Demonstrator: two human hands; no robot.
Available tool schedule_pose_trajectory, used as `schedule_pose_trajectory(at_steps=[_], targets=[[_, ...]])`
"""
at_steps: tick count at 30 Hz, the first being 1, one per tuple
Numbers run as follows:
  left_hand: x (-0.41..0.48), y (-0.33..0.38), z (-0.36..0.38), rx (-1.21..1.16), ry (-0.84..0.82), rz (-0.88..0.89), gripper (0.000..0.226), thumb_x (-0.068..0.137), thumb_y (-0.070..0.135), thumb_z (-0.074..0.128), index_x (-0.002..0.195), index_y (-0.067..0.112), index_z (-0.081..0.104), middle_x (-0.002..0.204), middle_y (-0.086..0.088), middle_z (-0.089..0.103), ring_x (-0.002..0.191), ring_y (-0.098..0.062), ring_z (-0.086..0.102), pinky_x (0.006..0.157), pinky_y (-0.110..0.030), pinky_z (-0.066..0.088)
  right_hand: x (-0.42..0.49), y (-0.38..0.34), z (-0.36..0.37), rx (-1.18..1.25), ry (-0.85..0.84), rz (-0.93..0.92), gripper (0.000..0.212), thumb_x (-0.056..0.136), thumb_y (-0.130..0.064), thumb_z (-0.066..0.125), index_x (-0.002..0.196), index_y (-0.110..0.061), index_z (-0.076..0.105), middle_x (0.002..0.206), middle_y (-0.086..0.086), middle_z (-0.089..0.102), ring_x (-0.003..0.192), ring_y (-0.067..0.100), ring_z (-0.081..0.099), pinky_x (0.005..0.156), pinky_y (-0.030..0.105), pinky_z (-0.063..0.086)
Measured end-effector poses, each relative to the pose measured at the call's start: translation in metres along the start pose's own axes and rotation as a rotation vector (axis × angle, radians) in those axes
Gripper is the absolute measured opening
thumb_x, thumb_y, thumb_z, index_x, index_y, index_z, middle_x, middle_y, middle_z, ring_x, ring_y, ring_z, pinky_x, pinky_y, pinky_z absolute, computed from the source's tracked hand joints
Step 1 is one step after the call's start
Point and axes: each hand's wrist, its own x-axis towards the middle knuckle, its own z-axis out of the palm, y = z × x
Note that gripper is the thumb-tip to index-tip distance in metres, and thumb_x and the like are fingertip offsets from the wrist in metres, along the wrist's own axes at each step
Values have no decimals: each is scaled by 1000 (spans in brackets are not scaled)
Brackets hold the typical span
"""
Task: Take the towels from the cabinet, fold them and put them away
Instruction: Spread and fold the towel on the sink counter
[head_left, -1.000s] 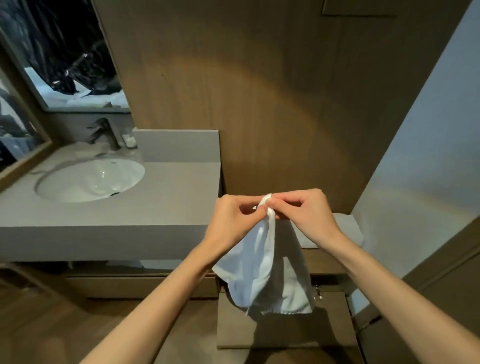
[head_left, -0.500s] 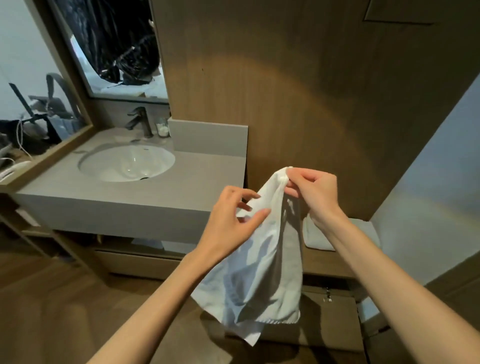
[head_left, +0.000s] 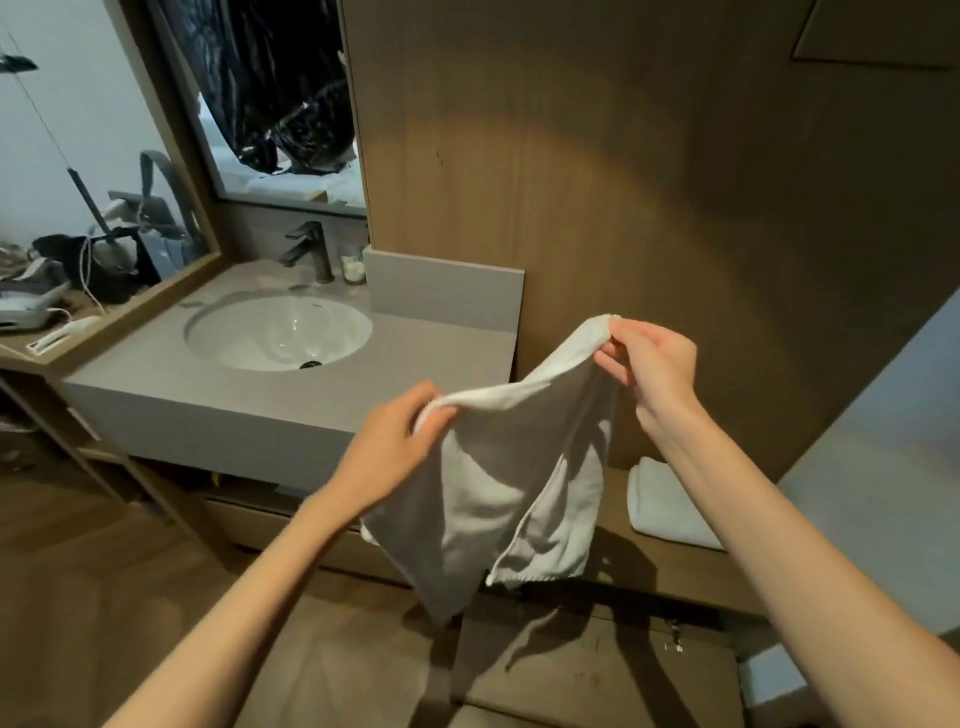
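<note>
A white towel (head_left: 511, 488) hangs in the air in front of me, spread along its top edge. My left hand (head_left: 397, 447) grips the towel's upper left end. My right hand (head_left: 649, 364) pinches the upper right corner, higher up and further right. The lower part of the towel droops in loose folds over a low wooden shelf (head_left: 670, 577). A second white towel (head_left: 662, 506), folded, lies on that shelf by the wall, to the right of my hands.
A grey vanity counter (head_left: 208, 395) with a round white sink (head_left: 278, 332) and a dark faucet (head_left: 311, 252) stands to the left. A wood-panelled wall (head_left: 623, 182) is behind the towel. Below is a wooden drawer front (head_left: 587, 670). Clutter lies on a side table at far left.
My hands were together pinching the towel's top. The left hand let go, then took the top edge further left, and the towel is now stretched out between both hands. The view shifted left.
</note>
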Motion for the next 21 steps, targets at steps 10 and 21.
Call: schedule_pose_trajectory(at_steps=[10, 21], targets=[[102, 46, -2, 231, -252, 237, 47, 87, 63, 41, 88, 21, 63, 76, 3, 64, 74, -17, 58, 73, -43, 49, 34, 28, -5, -676, -701, -247, 50, 85, -31, 72, 132, -30, 54, 135, -16, 50, 124, 0, 45, 100, 25, 38], [137, 36, 0, -25, 176, 195, 55, 75, 60, 65, 125, 39, 54, 126, 2, 47, 122, -12, 39, 106, -29, 29, 48, 17, 11, -583, -597, -553, 20, 90, -32, 62, 93, -12, 62, 86, 8, 63, 77, 22, 59, 70, 44, 49]])
